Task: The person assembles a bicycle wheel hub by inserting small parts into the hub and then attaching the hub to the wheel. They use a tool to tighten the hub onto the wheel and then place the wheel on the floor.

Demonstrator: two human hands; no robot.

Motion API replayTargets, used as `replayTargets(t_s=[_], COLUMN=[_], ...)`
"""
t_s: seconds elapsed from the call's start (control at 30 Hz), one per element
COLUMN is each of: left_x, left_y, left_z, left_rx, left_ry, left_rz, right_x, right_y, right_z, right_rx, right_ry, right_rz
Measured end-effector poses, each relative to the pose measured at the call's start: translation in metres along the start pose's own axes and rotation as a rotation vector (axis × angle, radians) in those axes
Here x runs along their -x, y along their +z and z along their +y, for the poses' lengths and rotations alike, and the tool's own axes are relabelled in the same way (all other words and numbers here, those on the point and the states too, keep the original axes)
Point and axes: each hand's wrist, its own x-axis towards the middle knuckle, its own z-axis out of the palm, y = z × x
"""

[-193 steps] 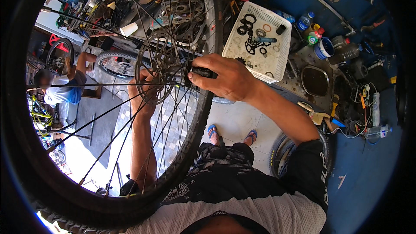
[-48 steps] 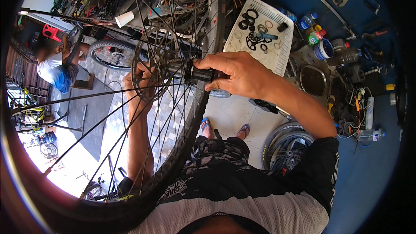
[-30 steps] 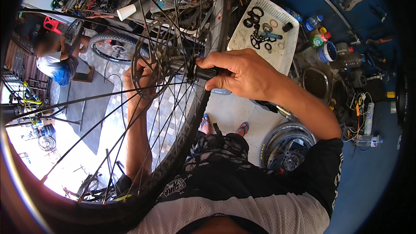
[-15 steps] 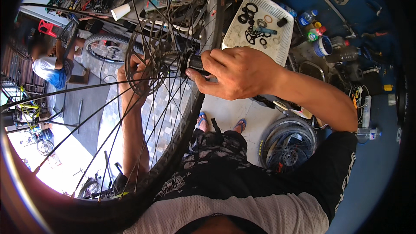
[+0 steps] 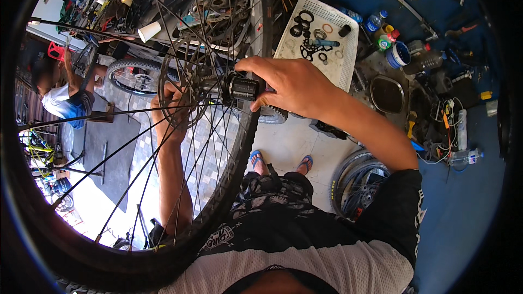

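Note:
An upright spoked bicycle wheel (image 5: 236, 182) with a black tyre fills the left half of the head view. At its hub sit a disc brake rotor (image 5: 169, 76) and a dark cylindrical freehub body (image 5: 244, 87). My right hand (image 5: 299, 90) curves around the freehub body from the right, index finger over its top, thumb at its lower end. Behind the rotor, my left hand (image 5: 170, 103) grips at the hub's left side, its fingertips partly hidden by rotor and spokes.
Beyond are a white tray (image 5: 343, 60) of rings and small parts, a cluttered bench with a paper cup (image 5: 149, 31), bottles (image 5: 376, 20), an oval metal container (image 5: 387, 93) and wall tools. Another person (image 5: 68, 98) sits left beside a bike wheel. Spare wheels (image 5: 343, 179) lie right of my feet.
My right hand's fingers have shifted from closer over the freehub body to its upper and lower edges, uncovering more of it. The left hand stays behind the rotor; the view has shifted slightly.

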Motion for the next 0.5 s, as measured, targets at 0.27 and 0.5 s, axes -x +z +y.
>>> replayTargets(t_s=[0.27,0.5], left_x=[-0.001,-0.002], left_y=[-0.002,-0.002], left_z=[-0.002,0.005], left_rx=[0.021,0.005], left_ry=[-0.039,-0.041], left_rz=[0.051,0.023], right_x=[-0.017,-0.023], right_y=[-0.013,-0.015], right_z=[0.001,0.004], right_rx=[-0.191,-0.277], right_ry=[0.143,0.129], right_rz=[-0.196,-0.210])
